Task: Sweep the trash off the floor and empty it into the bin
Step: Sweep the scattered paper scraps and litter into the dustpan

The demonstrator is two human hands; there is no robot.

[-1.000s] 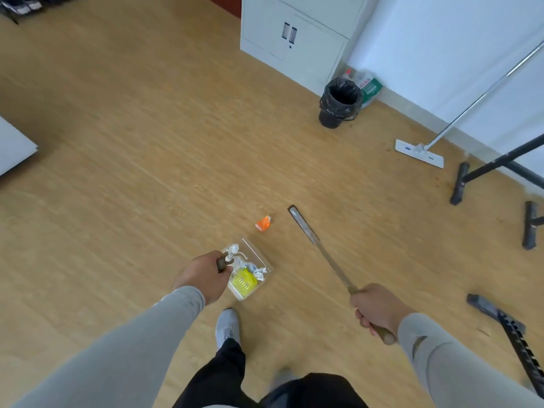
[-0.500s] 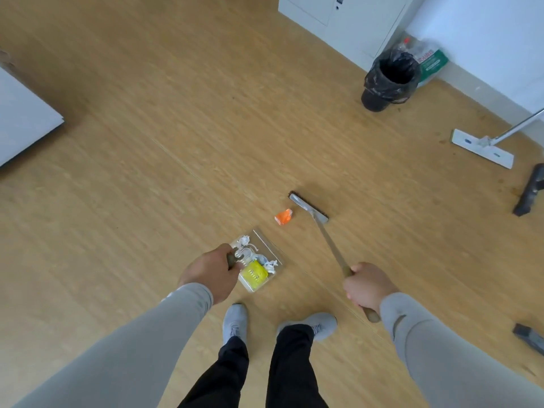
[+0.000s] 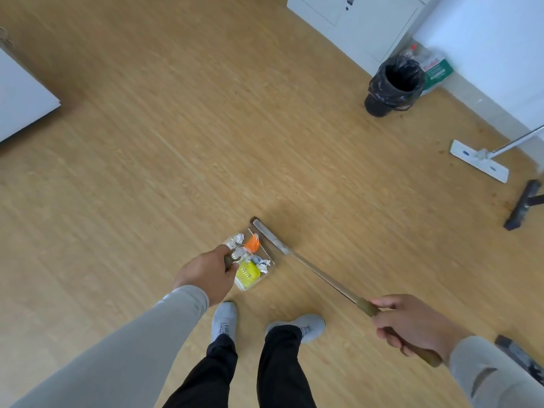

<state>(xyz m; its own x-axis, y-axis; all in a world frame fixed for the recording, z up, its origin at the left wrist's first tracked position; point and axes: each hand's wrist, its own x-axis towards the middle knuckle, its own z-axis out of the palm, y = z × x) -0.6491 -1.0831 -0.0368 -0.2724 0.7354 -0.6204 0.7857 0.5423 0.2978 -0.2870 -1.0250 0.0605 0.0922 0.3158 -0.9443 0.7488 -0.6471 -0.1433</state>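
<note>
Trash fills the clear dustpan [image 3: 255, 262] on the wood floor [image 3: 147, 187], just ahead of my feet: an orange scrap [image 3: 252, 243] near the pan's open front edge, crumpled white bits [image 3: 237, 240] toward the far corner and more by the middle, and a yellow piece [image 3: 247, 273] at the near end. I see no loose trash on the boards around the pan.

My left hand [image 3: 206, 273] is curled tight around the dustpan's dark handle, fingers wrapped and closed on it, keeping the pan low at the floor. My right hand [image 3: 412, 325] is clenched around the brown grip of the broom [image 3: 318, 273], whose thin shaft runs diagonally up and left to the narrow head. That head lies right against the pan's front lip, beside the orange scrap; whether it touches the pan I cannot tell.

My grey shoes [image 3: 225, 319] stand just behind the dustpan, black trousers above them.

Well away, at upper right, the bin [image 3: 393, 83] lined with a black bag stands open by the white cabinet [image 3: 353, 28], with a green-and-white packet [image 3: 435, 70] tucked behind it against the wall. A flat white mop [image 3: 478, 160] rests on the floor farther right.
</note>
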